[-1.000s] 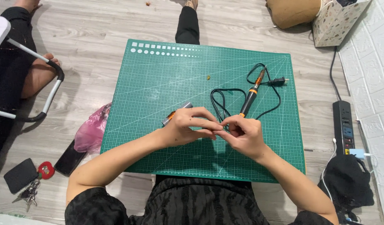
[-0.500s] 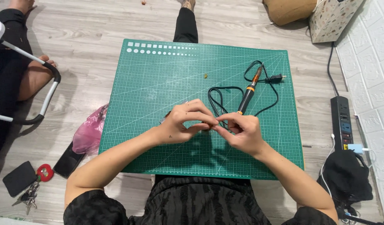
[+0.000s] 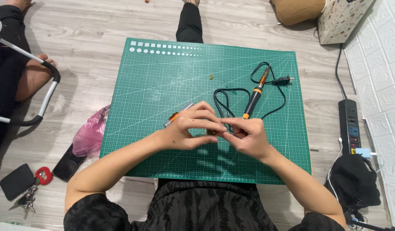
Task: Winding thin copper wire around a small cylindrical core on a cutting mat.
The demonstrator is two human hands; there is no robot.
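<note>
Hands barely shifted since the earlier frame: both remain pinched together at the mat's near-centre, soldering iron unmoved.

Left hand and right hand meet fingertip to fingertip over the green cutting mat on the floor; each grip is closed down on a small part between them, too hidden to identify. A pen-like tool with an orange band lies under the left hand's fingers. The soldering iron, black-and-orange, lies just beyond the right hand, its black cord looped beside it. Power strip sits by the wall at right.
</note>
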